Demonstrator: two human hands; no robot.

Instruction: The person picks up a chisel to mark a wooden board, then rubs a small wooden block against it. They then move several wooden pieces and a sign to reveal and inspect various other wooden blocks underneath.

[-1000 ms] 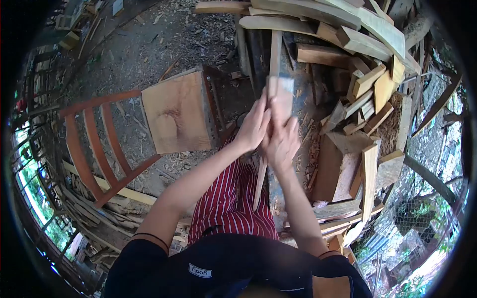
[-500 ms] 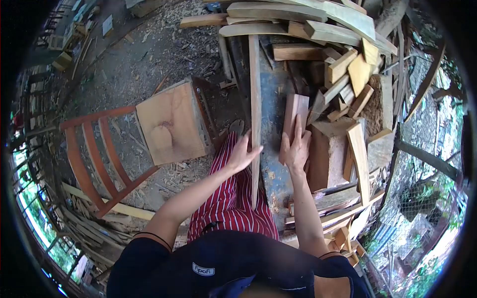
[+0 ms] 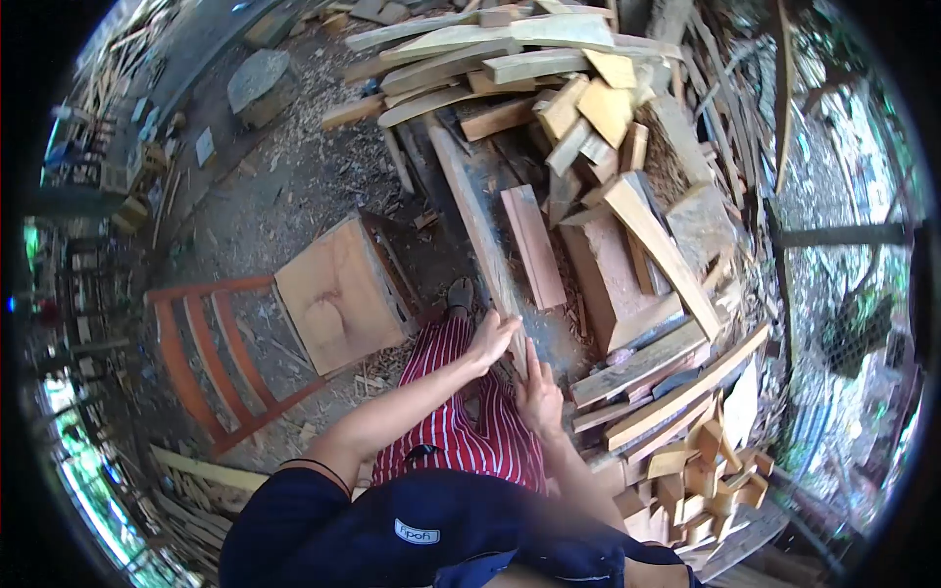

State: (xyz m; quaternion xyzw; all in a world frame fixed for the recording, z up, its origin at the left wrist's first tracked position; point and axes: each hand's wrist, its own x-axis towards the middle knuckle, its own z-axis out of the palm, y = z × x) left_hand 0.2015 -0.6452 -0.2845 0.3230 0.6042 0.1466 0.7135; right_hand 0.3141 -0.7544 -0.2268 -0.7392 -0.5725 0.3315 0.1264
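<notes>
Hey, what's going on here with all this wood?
A person in red striped trousers sits in an outdoor wood yard, both hands on a long narrow plank that runs away from their lap. The left hand rests flat on its near end, and the right hand lies just beside it, fingers open. A shorter reddish board lies alongside on the dark bench. A chair lies tipped over to the left, and a heap of offcuts is stacked ahead and to the right.

The right hand (image 3: 540, 390) has let go of the short board (image 3: 534, 247), pulling back toward the lap.
</notes>
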